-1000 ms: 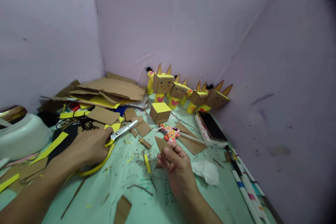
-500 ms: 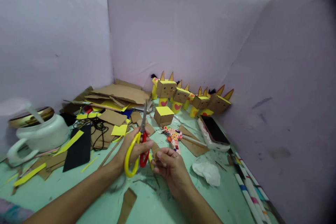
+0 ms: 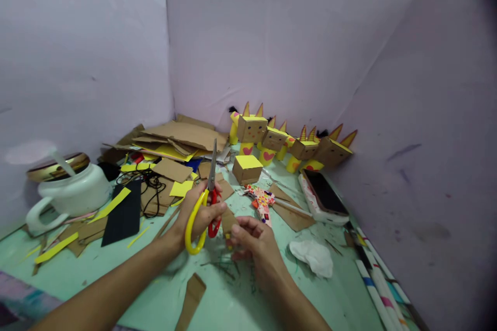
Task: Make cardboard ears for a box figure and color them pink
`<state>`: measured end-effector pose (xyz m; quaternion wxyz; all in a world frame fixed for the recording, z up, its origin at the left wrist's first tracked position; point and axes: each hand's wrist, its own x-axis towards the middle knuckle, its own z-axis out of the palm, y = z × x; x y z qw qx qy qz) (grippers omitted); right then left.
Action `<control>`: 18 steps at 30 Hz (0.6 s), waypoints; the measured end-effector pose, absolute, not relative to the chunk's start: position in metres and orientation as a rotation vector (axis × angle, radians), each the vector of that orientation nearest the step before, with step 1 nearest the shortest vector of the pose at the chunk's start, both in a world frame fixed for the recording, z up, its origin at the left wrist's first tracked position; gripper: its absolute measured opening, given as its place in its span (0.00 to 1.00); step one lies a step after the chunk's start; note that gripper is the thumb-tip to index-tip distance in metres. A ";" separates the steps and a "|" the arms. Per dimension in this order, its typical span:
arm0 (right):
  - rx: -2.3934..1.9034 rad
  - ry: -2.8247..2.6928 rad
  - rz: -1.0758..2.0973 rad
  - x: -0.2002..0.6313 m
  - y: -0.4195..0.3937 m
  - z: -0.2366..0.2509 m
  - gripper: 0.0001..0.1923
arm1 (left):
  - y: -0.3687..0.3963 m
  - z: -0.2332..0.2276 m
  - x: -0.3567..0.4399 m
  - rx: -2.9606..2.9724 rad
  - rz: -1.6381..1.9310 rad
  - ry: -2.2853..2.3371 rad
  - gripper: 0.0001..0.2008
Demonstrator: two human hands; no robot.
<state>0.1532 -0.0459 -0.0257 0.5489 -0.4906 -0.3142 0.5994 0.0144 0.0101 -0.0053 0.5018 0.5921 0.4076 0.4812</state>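
My left hand [image 3: 200,212] is closed round a pair of scissors [image 3: 212,178] with one yellow and one red handle loop. The blades point up and away from me, close together. Just right of the loops is a small piece of brown cardboard [image 3: 229,221] with a bit of yellow at its lower end. The fingers of my right hand [image 3: 254,243] are closed at its right edge; their tips are partly hidden. My left thumb is close to the piece's other side. Beyond the hands stands a cardboard box [image 3: 247,171] with a yellow top.
A glue gun [image 3: 261,201] in patterned wrapping lies beyond my right hand. Cardboard figures [image 3: 252,129] with horns line the back wall. Cardboard sheets [image 3: 186,137], black cord [image 3: 153,191] and a white pot [image 3: 75,191] are left; a phone [image 3: 324,191], crumpled tissue [image 3: 312,257] and markers [image 3: 375,289] right.
The view has tilted down and shifted slightly left. More of the cardboard piece shows between my hands, and my right fingers have shifted on its edge. The scissors remain in my left hand.
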 end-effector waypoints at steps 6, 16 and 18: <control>-1.093 -0.605 1.324 0.154 -0.044 -0.027 0.16 | 0.001 -0.011 0.025 1.344 1.069 0.851 0.14; -1.030 -0.653 1.334 0.155 -0.042 -0.031 0.15 | -0.005 -0.013 0.029 1.375 1.062 0.859 0.15; -1.029 -0.597 1.305 0.156 -0.041 -0.031 0.15 | -0.005 -0.012 0.026 1.431 1.039 0.923 0.13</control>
